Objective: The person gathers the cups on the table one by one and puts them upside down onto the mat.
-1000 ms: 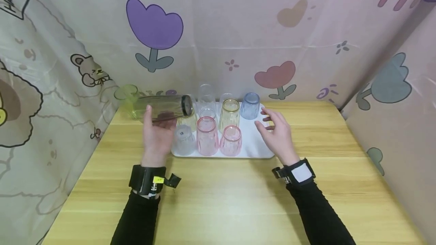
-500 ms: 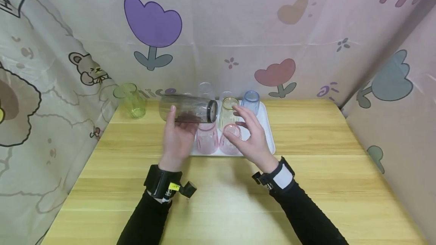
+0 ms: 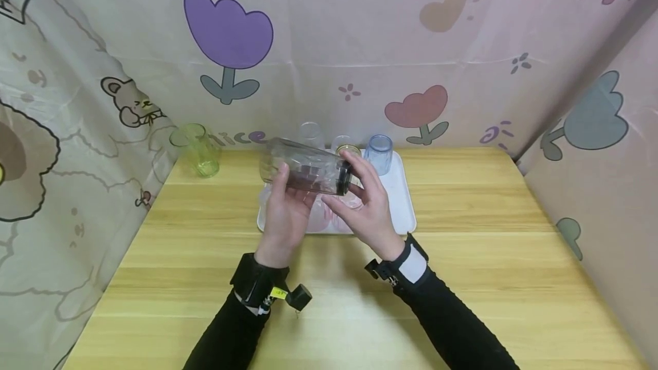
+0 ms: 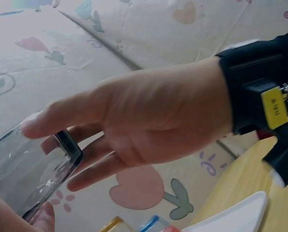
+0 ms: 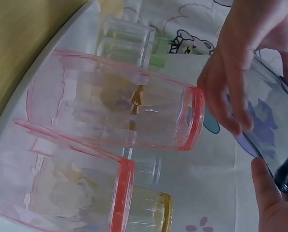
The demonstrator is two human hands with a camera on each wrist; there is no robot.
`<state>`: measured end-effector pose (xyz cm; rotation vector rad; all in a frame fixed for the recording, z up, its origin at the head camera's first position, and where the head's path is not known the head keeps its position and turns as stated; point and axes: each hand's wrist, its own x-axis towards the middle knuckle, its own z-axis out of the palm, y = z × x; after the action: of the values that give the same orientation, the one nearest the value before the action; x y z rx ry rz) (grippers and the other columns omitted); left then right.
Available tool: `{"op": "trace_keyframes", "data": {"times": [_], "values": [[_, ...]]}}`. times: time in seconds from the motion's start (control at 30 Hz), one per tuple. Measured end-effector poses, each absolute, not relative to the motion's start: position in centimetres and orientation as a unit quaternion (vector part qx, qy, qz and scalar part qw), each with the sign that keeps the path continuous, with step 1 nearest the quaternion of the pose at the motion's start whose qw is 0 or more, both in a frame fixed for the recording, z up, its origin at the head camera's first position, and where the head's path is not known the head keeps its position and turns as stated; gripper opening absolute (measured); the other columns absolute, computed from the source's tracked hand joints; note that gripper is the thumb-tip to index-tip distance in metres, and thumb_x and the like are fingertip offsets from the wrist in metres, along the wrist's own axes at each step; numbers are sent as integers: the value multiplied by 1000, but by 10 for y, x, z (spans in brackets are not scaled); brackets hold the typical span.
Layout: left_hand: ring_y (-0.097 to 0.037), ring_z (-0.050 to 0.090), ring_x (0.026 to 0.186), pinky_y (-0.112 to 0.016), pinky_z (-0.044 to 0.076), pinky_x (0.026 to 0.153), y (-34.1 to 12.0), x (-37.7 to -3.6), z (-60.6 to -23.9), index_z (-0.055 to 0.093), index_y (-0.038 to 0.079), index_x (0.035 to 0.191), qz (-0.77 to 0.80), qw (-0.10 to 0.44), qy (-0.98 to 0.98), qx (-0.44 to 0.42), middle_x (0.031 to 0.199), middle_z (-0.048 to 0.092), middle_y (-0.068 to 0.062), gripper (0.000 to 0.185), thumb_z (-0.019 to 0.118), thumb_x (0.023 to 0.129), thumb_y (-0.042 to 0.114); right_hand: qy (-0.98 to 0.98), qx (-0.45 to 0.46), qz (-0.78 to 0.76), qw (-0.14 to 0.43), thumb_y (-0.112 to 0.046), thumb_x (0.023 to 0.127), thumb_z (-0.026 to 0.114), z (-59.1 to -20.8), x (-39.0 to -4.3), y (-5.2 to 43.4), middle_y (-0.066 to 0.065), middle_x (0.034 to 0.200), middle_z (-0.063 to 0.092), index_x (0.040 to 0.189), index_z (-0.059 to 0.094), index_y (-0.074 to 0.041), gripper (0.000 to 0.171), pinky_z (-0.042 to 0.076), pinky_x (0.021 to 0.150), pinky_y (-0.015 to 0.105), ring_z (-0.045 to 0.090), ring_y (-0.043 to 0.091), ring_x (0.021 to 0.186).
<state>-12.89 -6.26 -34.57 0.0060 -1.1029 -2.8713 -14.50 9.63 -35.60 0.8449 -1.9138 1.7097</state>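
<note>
A tall smoky-grey drinking glass (image 3: 303, 167) lies tilted on its side in the air, its dark thick base to the right. My left hand (image 3: 288, 218) holds its left part from below, the thumb up along the near wall. At the base end, my right hand (image 3: 374, 213) grips the glass with fingers above and behind and the thumb low; the right wrist view shows that thumb (image 5: 262, 179) at the glass wall. Two pink-rimmed glasses, one taller (image 5: 112, 104) and one shorter (image 5: 76, 186), stand upside down on the white tray (image 3: 403, 201) underneath.
A blue glass (image 3: 379, 156) stands at the tray's back right. Clear glasses (image 3: 311, 133) and a yellow-rimmed glass (image 5: 156, 212) are partly hidden behind the hands. Off the tray, a green glass pitcher-like vessel (image 3: 202, 156) stands at the table's back left. A printed curtain (image 3: 329, 33) hangs behind.
The left hand has carried the grey glass rightward, away from the green vessel to over the tray. The right hand has moved left and taken hold of its base; the glass now tilts more.
</note>
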Motion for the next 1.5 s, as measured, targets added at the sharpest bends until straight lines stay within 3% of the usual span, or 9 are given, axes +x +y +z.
{"op": "trace_keyframes", "data": {"times": [0.17, 0.43, 0.67, 0.87, 1.0, 1.13, 1.27, 1.37, 1.5], "values": [[-15, 62, 110, -25, 55, 99, -55, -125, -348, 36, 7, 148, -937, 13, -348, -8, 133, 51, -11, 71, 66, 99, 49, -665, 308, 643, 223, 17, 74, 84, -356, -146, 97, 28, 149, 46, 148, 47, 6, 83, 55, 102, 39, 52, 29, 134], [-15, 62, 111, -25, 55, 99, -51, -122, -349, 43, 9, 148, -932, 36, -361, -27, 133, 56, -8, 77, 74, 93, 53, -643, 329, 647, 241, 16, 72, 84, -357, -147, 102, 24, 145, 51, 140, 50, 10, 77, 57, 99, 41, 55, 33, 132], [-17, 64, 114, -31, 53, 105, -53, -121, -352, 53, 8, 141, -924, 78, -371, -43, 130, 61, -6, 79, 80, 85, 56, -624, 347, 643, 278, -20, 84, 89, -353, -148, 105, 33, 139, 52, 135, 50, 15, 73, 60, 95, 38, 57, 32, 129], [-23, 64, 114, -38, 50, 109, -65, -121, -354, 58, 7, 126, -897, 151, -413, -45, 123, 61, -8, 52, 77, 94, 43, -611, 328, 644, 322, -32, 84, 88, -343, -151, 117, 21, 135, 58, 131, 49, 18, 79, 59, 97, 36, 57, 31, 123], [-23, 61, 112, -32, 56, 96, -79, -122, -358, 50, -3, 133, -849, 224, -478, -40, 127, 57, -13, 41, 68, 100, 15, -606, 320, 639, 350, -32, 83, 89, -334, -155, 131, 14, 132, 61, 131, 49, 18, 81, 57, 96, 31, 56, 30, 120], [-19, 60, 105, -22, 55, 87, -97, -126, -368, 51, -14, 129, -738, 307, -598, -61, 121, 58, -19, 37, 61, 95, -5, -603, 306, 637, 370, -31, 81, 91, -327, -160, 147, 15, 130, 63, 132, 49, 18, 81, 55, 86, 25, 58, 27, 113], [-17, 60, 99, -19, 53, 84, -118, -130, -379, 55, -15, 125, -630, 365, -678, -100, 117, 58, -24, 34, 62, 92, -9, -624, 281, 613, 394, -31, 81, 91, -323, -166, 165, 18, 129, 62, 136, 51, 15, 82, 52, 81, 21, 58, 23, 109], [-18, 60, 96, -19, 51, 80, -136, -133, -385, 59, -10, 125, -564, 390, -718, -118, 116, 59, -23, 34, 63, 91, -9, -662, 250, 572, 414, -33, 80, 90, -321, -170, 179, 15, 129, 62, 138, 56, 9, 80, 54, 87, 20, 58, 21, 113], [-26, 62, 92, -24, 49, 76, -160, -136, -393, 62, -6, 125, -482, 415, -763, -118, 114, 62, -22, 36, 63, 89, -9, -714, 221, 512, 423, -20, 75, 91, -320, -176, 194, 15, 125, 64, 137, 64, 0, 71, 52, 91, 19, 57, 19, 113]]}}
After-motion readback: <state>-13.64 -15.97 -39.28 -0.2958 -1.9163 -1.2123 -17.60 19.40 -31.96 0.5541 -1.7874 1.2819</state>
